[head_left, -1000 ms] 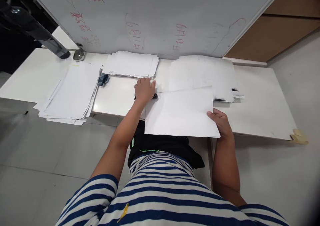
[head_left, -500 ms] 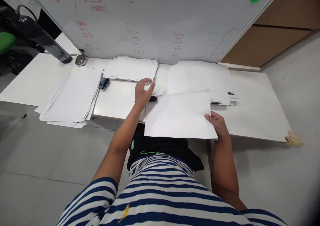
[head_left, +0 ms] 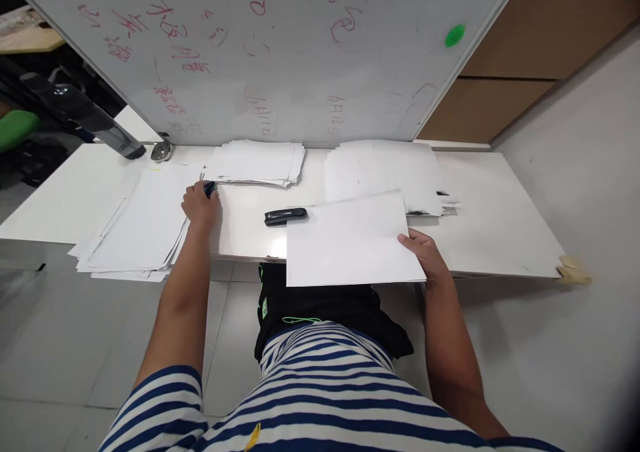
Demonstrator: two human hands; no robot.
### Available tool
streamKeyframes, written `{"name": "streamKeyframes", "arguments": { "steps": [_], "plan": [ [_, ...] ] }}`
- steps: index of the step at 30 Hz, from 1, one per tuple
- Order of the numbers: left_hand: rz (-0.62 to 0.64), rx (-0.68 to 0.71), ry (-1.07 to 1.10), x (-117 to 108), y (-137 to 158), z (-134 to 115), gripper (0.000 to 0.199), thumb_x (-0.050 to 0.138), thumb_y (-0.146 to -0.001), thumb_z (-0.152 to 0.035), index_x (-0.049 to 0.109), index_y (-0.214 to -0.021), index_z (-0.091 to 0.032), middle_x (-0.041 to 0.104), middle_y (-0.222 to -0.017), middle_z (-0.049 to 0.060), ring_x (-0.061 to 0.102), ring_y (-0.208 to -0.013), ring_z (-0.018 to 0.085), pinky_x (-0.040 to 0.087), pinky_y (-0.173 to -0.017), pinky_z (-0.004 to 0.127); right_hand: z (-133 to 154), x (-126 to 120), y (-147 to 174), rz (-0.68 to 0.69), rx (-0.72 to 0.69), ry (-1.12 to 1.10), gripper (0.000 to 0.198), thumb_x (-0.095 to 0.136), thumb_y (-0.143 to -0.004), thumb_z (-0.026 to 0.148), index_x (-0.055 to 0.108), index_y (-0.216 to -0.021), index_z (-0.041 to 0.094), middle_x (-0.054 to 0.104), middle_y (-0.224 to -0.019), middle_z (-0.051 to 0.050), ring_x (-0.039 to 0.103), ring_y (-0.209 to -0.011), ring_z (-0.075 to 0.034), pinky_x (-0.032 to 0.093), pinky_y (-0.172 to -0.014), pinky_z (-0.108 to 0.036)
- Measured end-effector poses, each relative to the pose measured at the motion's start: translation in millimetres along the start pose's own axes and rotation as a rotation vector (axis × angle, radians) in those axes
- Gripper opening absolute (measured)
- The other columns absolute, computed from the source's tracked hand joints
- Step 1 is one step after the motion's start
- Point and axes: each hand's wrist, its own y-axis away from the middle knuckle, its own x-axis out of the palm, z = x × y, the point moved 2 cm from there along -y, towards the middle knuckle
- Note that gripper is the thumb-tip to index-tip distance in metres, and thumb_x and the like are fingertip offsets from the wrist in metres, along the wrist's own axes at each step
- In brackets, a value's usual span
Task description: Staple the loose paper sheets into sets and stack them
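My right hand is closed on the right edge of some white paper sheets, thumb on top. The sheets are held over the table's front edge. Close to their left edge lies a black stapler on the table. Further left, my left hand has its fingers around a small dark blue object, mostly covered by the hand. Beside that hand is a stack of papers jutting past the front edge.
Two more paper stacks lie at the back, one left of centre and one at the right. Behind them rises a whiteboard with red writing. A dark bottle and a small round metallic item stand at the back left.
My left hand has moved left from beside the stapler to the small dark blue object. The stapler now shows fully. My right hand keeps holding the sheets; the view has tilted up slightly.
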Motion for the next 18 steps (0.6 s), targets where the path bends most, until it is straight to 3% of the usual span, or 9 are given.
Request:
{"name": "streamKeyframes", "arguments": {
  "steps": [4, 9, 15, 18],
  "plan": [
    [0.017, 0.028, -0.057, -2, 0, -1, 0.043, 0.055, -0.091, -0.034, 0.057, -0.132, -0.020, 0.058, -0.131, 0.021, 0.055, -0.122, 0.039, 0.044, -0.101, 0.055, 1, 0, -1, 0.005, -0.010, -0.013, 0.043, 0.086, -0.065, 0.050, 0.077, -0.097, 0.022, 0.079, -0.080, -0.003, 0.073, -0.068, -0.025, 0.057, -0.060, -0.035],
    [-0.006, -0.061, -0.002, -6, 19, -13, 0.044, 0.037, -0.100, -0.040, 0.050, -0.138, -0.022, 0.069, -0.109, 0.016, 0.066, -0.107, 0.034, 0.049, -0.091, 0.048, -2, -2, -2, 0.002, -0.017, 0.021, 0.045, 0.084, -0.066, 0.052, 0.077, -0.099, 0.022, 0.079, -0.081, -0.003, 0.074, -0.069, -0.026, 0.058, -0.059, -0.035],
    [-0.028, -0.094, -0.160, 6, 44, -30, 0.045, 0.021, -0.103, -0.032, 0.054, -0.125, -0.012, 0.072, -0.094, 0.019, 0.070, -0.092, 0.033, 0.046, -0.091, 0.053, -6, -5, -4, -0.003, -0.011, 0.001, 0.044, 0.085, -0.067, 0.049, 0.077, -0.101, 0.022, 0.080, -0.083, -0.003, 0.074, -0.070, -0.025, 0.058, -0.059, -0.033],
    [-0.089, -0.139, -0.229, 10, 42, -29, 0.045, 0.022, -0.103, -0.030, 0.058, -0.118, -0.007, 0.071, -0.097, 0.023, 0.068, -0.101, 0.036, 0.042, -0.095, 0.057, -5, -5, -3, -0.008, -0.015, 0.016, 0.044, 0.084, -0.067, 0.050, 0.077, -0.101, 0.023, 0.080, -0.084, -0.003, 0.075, -0.072, -0.026, 0.059, -0.060, -0.035]
  ]
}}
